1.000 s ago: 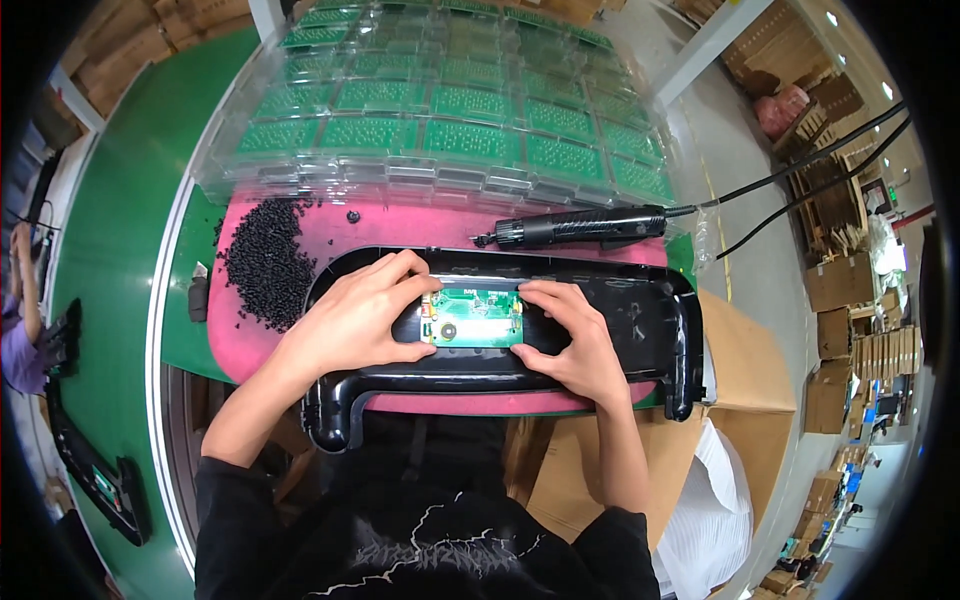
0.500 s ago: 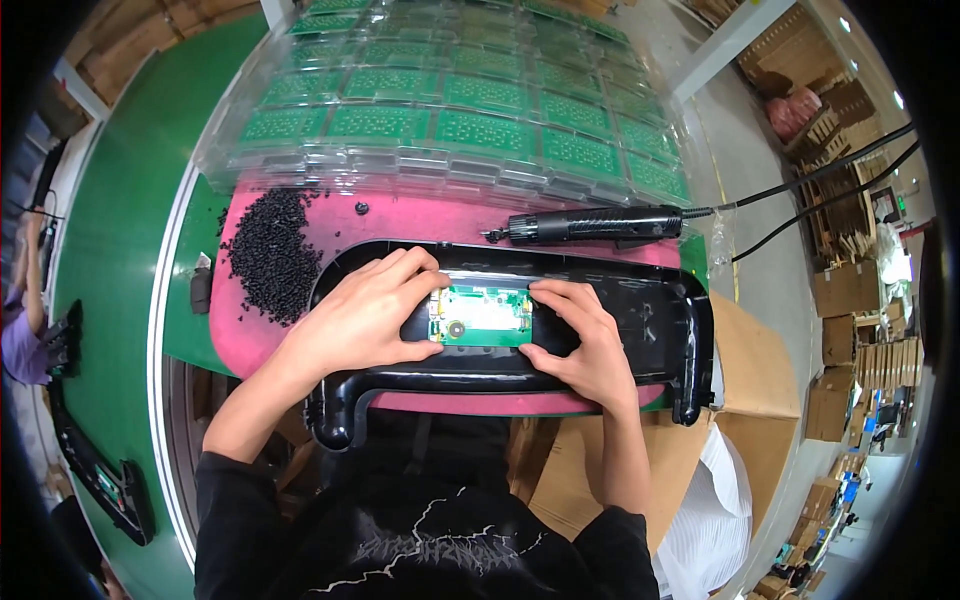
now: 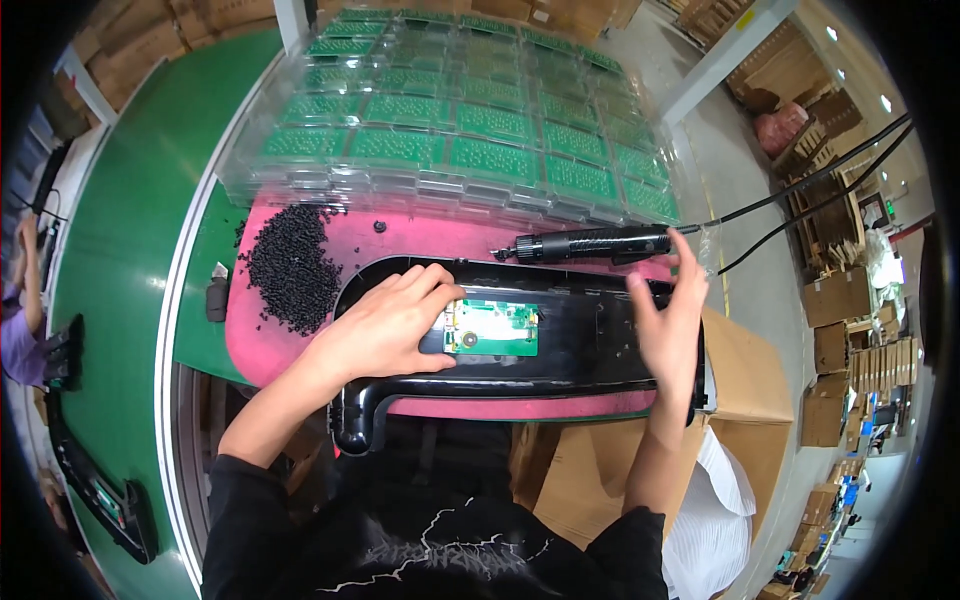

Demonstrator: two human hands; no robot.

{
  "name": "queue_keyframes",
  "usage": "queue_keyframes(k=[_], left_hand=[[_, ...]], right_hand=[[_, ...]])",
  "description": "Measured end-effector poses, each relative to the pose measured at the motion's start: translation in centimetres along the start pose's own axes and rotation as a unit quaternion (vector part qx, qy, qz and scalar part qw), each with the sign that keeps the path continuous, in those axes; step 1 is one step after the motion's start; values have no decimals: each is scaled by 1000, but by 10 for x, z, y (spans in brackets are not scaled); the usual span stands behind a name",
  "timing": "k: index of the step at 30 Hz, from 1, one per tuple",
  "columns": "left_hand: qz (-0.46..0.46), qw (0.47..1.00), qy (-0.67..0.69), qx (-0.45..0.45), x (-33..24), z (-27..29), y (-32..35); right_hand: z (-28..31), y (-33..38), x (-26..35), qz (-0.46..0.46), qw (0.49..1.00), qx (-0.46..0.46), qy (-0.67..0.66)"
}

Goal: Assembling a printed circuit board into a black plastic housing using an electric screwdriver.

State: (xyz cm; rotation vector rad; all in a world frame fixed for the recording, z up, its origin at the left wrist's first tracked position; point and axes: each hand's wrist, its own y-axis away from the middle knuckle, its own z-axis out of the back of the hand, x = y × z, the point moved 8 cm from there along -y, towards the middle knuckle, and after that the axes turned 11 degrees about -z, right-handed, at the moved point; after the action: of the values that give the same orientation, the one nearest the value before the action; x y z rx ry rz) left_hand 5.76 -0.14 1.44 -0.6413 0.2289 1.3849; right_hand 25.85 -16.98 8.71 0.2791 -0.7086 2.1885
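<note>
A green circuit board (image 3: 514, 343) lies in the middle of a long black plastic housing (image 3: 585, 312) with curved ends. My left hand (image 3: 388, 322) holds the board's left edge, thumb at the lower corner and forefinger at the upper one. Over the housing's right part, my right hand (image 3: 672, 325) is raised with thumb and fingers apart, holding nothing. Its fingertips are close to the rear end of a black electric screwdriver (image 3: 590, 244), which lies behind the housing; whether they touch it I cannot tell.
A heap of small black screws (image 3: 290, 268) sits on the pink mat (image 3: 400, 235). Stacked clear trays (image 3: 450, 170) of green boards stand behind. Cardboard boxes (image 3: 745, 375) are at the right. Left lies a green conveyor belt (image 3: 120, 350) carrying another black housing (image 3: 108, 500); another person's arm (image 3: 30, 265) is beyond.
My right hand has let go of the board's right edge and moved right and up toward the screwdriver. My left hand stays on the board. The whole view has shifted slightly.
</note>
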Motion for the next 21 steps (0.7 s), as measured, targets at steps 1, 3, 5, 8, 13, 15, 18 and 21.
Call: queue_keyframes(k=[1, 3, 5, 8, 13, 15, 18, 21], left_hand=[[-7, 1000, 6, -2, -2, 0, -1], [-15, 1000, 6, -4, -1, 1, 1], [-14, 1000, 8, -6, 0, 1, 5], [-12, 1000, 6, -12, 4, 1, 8], [-26, 1000, -5, -12, 2, 0, 6], [-22, 1000, 2, -16, 2, 0, 6], [-34, 997, 0, -64, -1, 10, 6], [-9, 989, 60, -137, -12, 36, 2]], right_hand=[[-4, -9, -16, -5, 999, 2, 37], [-31, -33, -43, -97, 974, 137, -154], [-36, -34, -35, -121, 972, 114, -168], [-33, -30, 5, -79, 922, -32, -377], [-93, -26, 56, -72, 760, 128, -634], [-108, -26, 64, -105, 685, 219, -687], [-68, -24, 78, -44, 688, 126, -713], [-35, -9, 91, -60, 608, 160, -775]])
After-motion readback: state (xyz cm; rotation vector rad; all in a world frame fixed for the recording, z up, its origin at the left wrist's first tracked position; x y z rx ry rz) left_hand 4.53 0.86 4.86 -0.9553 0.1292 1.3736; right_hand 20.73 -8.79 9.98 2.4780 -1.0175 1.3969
